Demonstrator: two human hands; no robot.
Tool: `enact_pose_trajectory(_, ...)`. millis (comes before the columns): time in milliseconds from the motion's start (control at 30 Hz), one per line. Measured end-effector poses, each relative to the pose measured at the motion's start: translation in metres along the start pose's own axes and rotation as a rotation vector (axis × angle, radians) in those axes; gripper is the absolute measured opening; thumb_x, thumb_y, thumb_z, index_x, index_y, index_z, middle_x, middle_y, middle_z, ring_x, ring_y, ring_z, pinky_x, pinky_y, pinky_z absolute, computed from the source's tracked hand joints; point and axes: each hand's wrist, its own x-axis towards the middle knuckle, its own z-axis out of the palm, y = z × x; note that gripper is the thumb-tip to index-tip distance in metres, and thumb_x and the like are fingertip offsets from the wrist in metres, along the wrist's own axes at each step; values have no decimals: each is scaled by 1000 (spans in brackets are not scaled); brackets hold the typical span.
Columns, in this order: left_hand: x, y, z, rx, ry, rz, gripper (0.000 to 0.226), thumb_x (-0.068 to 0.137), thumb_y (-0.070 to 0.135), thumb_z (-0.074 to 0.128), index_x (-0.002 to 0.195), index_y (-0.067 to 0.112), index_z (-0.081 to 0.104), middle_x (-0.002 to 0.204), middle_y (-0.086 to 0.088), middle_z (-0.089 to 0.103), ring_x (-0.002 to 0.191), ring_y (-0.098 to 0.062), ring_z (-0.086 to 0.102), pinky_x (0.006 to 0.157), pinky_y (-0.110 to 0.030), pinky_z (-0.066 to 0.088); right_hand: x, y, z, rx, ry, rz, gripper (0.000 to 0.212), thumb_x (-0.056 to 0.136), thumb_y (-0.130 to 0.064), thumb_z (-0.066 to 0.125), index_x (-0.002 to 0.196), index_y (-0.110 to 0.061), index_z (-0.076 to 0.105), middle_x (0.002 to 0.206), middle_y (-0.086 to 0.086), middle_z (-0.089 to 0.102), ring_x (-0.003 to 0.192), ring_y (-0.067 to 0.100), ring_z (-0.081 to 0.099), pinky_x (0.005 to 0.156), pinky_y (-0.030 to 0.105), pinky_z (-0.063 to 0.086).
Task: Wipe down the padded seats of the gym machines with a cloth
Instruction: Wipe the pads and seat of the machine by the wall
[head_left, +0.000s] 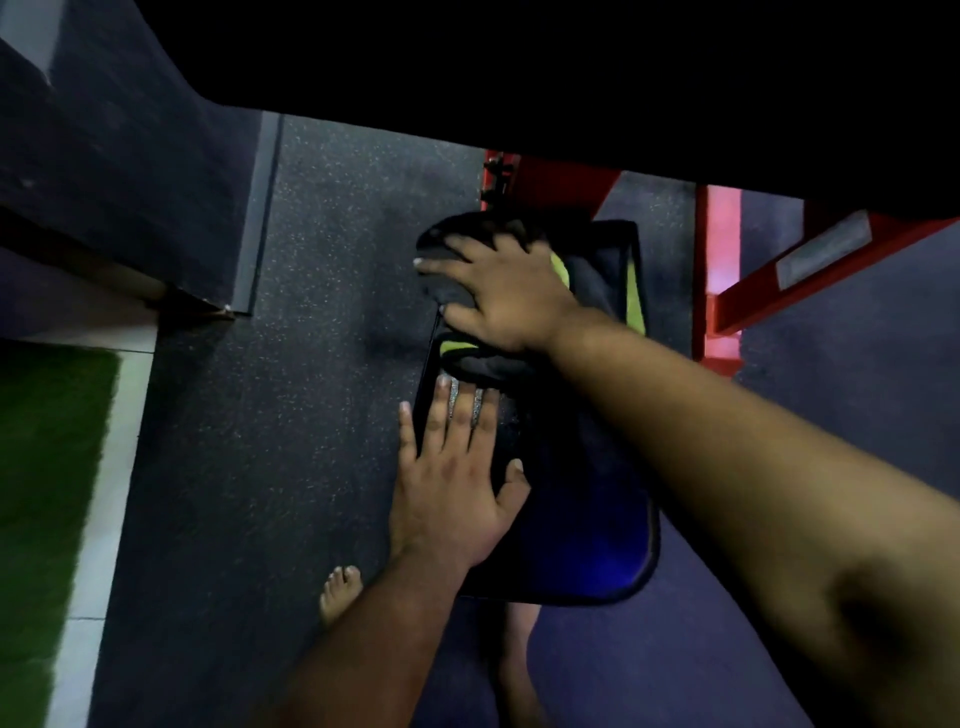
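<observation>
The right forearm (727, 457) is closest to me, stretching across the frame from the lower right. Fingers first: the right hand (506, 288) has its fingers spread out flat, pressing down on a dark cloth (452, 249) with yellow-green trim, bunched at the far end of the black padded seat (587, 519). It's pressing, not really grabbing. The left hand (457, 483) lies flat too, fingers straight and relaxed, resting on the near left edge of the seat, just short of the cloth. Past the seat there's the machine's red frame (719, 270). Speckled dark rubber floor (311, 364) all around, a green turf strip (47, 467) far left, and a bare foot (340, 592) below the seat.
</observation>
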Motion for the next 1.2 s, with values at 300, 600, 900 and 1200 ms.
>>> enact_pose_trajectory(300, 1, -1, 0, -37, 27, 7, 84, 91, 53, 42, 163, 18, 19, 172, -7, 9, 159, -29, 5, 125, -61, 10, -141, 66, 47, 423, 234, 338, 71, 91, -50, 44, 159, -38, 31, 172, -2, 8, 156, 33, 11, 120, 63, 24)
enact_pose_trajectory(600, 0, 0, 2, -4, 9, -8, 82, 92, 52, 38, 164, 18, 15, 173, -6, 2, 160, -28, 0, 125, -62, 12, -33, 12, 6, 65, 28, 130, 71, 96, -60, 41, 160, -48, 10, 170, -5, 14, 151, 42, 18, 115, 75, 6)
enact_pose_trajectory(900, 1, -2, 3, 7, 6, 3, 84, 90, 52, 42, 163, 17, 20, 172, -7, 9, 160, -28, 3, 123, -63, 17, -195, -11, 56, 205, 150, 364, 89, 84, -61, 46, 163, -30, 19, 172, -9, 6, 158, 23, 10, 111, 64, 33)
enact_pose_trajectory(1200, 2, -2, 7, 6, 34, 13, 82, 91, 51, 40, 163, 18, 18, 172, -8, 8, 159, -29, 2, 125, -61, 12, -98, 33, 32, 279, 92, 481, 85, 90, -70, 42, 160, -47, 2, 171, -14, -11, 157, 32, -12, 106, 76, 32)
